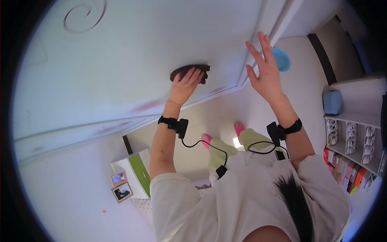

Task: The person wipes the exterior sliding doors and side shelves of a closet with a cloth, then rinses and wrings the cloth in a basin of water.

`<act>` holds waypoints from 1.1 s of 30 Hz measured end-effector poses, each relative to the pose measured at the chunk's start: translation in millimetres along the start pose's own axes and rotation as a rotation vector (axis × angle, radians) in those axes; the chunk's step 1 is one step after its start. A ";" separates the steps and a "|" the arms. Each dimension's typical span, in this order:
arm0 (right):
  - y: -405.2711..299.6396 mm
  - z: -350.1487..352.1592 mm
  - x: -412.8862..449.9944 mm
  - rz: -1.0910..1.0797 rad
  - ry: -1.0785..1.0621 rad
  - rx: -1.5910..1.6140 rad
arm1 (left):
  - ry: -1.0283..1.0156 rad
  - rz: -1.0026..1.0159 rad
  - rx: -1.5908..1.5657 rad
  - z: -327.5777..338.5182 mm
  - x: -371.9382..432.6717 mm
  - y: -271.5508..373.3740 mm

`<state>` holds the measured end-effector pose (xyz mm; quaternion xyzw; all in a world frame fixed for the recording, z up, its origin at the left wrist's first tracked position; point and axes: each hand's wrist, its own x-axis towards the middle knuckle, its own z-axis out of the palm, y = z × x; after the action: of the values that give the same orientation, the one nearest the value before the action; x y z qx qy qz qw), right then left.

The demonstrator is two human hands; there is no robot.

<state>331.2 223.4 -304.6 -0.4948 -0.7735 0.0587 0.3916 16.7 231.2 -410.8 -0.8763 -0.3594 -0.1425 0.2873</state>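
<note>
A dark brown cloth point(190, 70) lies bunched against a large pale glossy panel point(136, 54), which has a dark red swirl at its upper left and reddish smudges along its lower edge. My left hand point(185, 86) presses on the cloth, fingers over it. My right hand point(266, 71) is raised near the panel's white frame point(272, 27), fingers spread and holding nothing; whether it touches the frame, I cannot tell. Both wrists wear black straps with small cabled devices.
A light blue basin point(281, 59) stands on the floor beyond my right hand. Farther right are a blue container point(333, 102) and a rack point(347, 119) of shoes above stacked boxes. At lower left stands a white and green cabinet point(140, 174) beside framed photos point(122, 192).
</note>
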 end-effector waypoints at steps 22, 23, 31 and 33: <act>-142.5 128.3 -6.7 0.083 -0.005 0.042 | 0.782 -1.992 -0.345 30.8 -233.5 -73.9; -135.2 124.7 -9.7 0.119 -0.018 0.041 | 0.744 -2.106 -0.270 46.8 -199.5 -57.8; -131.2 102.2 -6.0 0.123 -0.122 -0.027 | 0.565 -2.362 -1.048 111.3 -70.6 50.9; -115.4 70.3 -15.3 0.170 -0.188 -0.005 | 0.556 -2.325 -1.225 95.6 -16.8 84.6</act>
<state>204.6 173.7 -306.0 -0.5520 -0.7621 0.1358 0.3099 69.3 231.1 -528.3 0.0065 -0.6989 -0.6108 -0.3722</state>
